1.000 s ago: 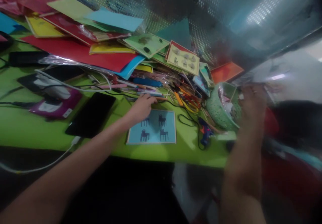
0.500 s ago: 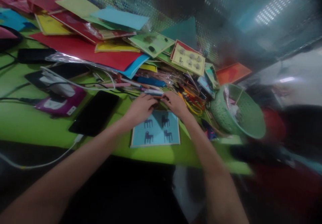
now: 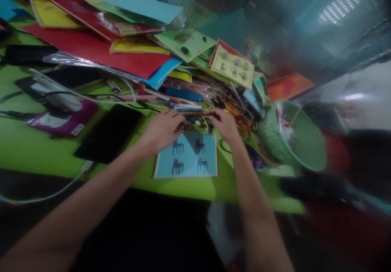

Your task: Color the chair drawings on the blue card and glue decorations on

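A light-blue card [image 3: 187, 158] printed with four dark chair shapes lies flat on the green table [image 3: 24, 149], close to its front edge. Both of my hands are at the card's far edge. My left hand [image 3: 163, 127] has its fingers curled at the left end of a thin brown stick [image 3: 197, 113]. The fingers of my right hand [image 3: 224, 125] pinch the stick's right end. The stick lies level between the two hands, just above the card.
A green perforated basket [image 3: 301, 141] tilts at the right. A black tablet [image 3: 110, 137] and a purple device [image 3: 61, 121] with cables lie to the left. Pens, scissors [image 3: 236, 121] and sticks litter the middle. Coloured paper sheets [image 3: 91, 54] and a yellow chair card [image 3: 233, 66] pile up behind.
My right hand came from the green basket over to the blue card's far edge. Both hands have since moved slightly apart, with the thin stick now between them.
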`<state>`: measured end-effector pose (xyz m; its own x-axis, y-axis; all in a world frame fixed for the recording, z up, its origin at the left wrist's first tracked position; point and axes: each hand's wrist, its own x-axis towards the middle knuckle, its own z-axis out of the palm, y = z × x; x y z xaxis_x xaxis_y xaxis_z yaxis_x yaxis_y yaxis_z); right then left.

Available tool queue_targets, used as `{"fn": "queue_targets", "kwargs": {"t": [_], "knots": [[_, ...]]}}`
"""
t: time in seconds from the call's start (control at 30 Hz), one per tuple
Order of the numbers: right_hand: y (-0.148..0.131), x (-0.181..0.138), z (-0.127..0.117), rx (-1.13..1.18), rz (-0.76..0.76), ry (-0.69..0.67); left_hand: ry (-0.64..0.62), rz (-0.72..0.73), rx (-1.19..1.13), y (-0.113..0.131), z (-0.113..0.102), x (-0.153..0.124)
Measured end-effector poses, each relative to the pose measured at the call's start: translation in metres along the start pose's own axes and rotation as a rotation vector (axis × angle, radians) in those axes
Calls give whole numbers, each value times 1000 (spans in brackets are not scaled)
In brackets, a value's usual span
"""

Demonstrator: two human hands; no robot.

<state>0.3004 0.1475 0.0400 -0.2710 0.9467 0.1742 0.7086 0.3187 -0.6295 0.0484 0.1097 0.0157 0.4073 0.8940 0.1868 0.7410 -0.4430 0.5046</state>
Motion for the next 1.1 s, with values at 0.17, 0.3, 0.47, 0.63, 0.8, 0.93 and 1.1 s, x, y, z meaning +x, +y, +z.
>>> {"fn": "queue_targets", "kwargs": {"t": [0.17,0.3,0.47,0.63,0.8,0.93,1.1], "knots": [[-1,-6,-12,-92,38,25,-15,-71,45,-1,-3,-3],[1,-9,-17,-196,59,-98,-11,-81,54,-3,-4,-4],[0,-9,-11,-275,31,-103,26,-75,-8,-5,-2,-4],[-8,-5,9,-290,-63,-101,15,-64,-38,-5,0,-3],[-8,0,21,-335,-25,-117,17,-85,-74,0,-4,-2],[-6,0,15,-232,-48,-23,57,-106,-166,7,-10,0],[-11,-3,8,36,37,14,152,-193,-599,14,-5,8]]}}
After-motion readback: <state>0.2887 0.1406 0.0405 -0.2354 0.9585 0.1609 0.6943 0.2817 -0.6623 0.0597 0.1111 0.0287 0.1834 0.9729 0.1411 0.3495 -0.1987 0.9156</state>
